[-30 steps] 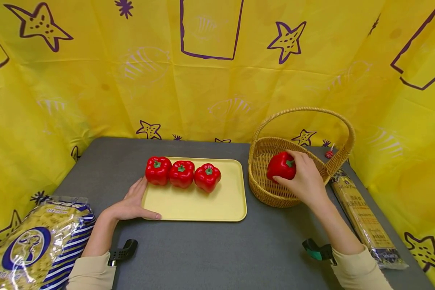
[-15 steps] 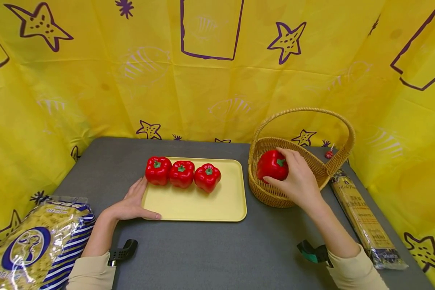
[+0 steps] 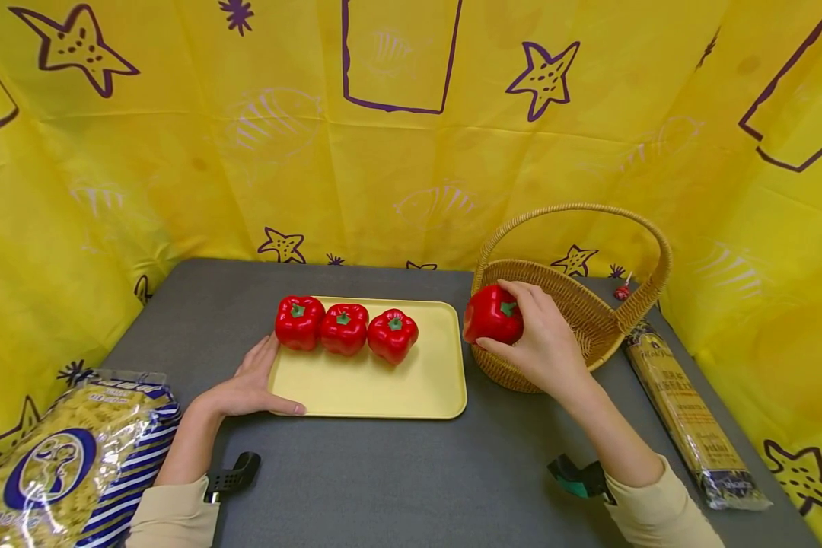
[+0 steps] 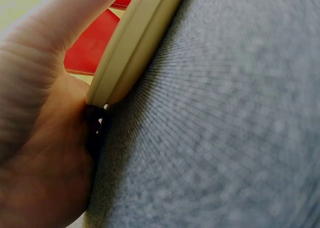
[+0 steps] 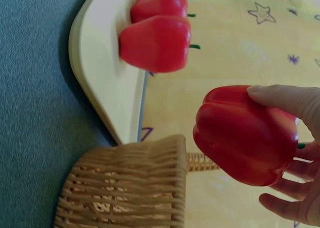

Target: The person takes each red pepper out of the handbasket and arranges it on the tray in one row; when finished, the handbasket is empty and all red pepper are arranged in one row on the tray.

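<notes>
My right hand (image 3: 546, 342) grips a red bell pepper (image 3: 492, 315) with a green stem, thumb on one side and fingers on the other. In the right wrist view this bell pepper (image 5: 245, 135) hangs above the rim of the wicker basket (image 5: 125, 180). On the cream tray (image 3: 377, 392), three more red bell peppers (image 3: 343, 329) sit in a row along the far left part. My left hand (image 3: 246, 384) rests at the tray's left end, its thumb along the near edge and its fingers beside the left side. The left wrist view shows the tray's rim (image 4: 132, 47) against that hand.
The wicker basket (image 3: 592, 327) with a tall arched handle stands right of the tray. A long pack of noodles (image 3: 692, 418) lies at the right edge, a small red item (image 3: 622, 291) behind it. A pasta bag (image 3: 75, 464) lies front left. Yellow cloth surrounds the table.
My right hand has carried the bell pepper leftward, from over the basket's middle to its left rim, near the tray's right edge. The left hand and tray stay in place.
</notes>
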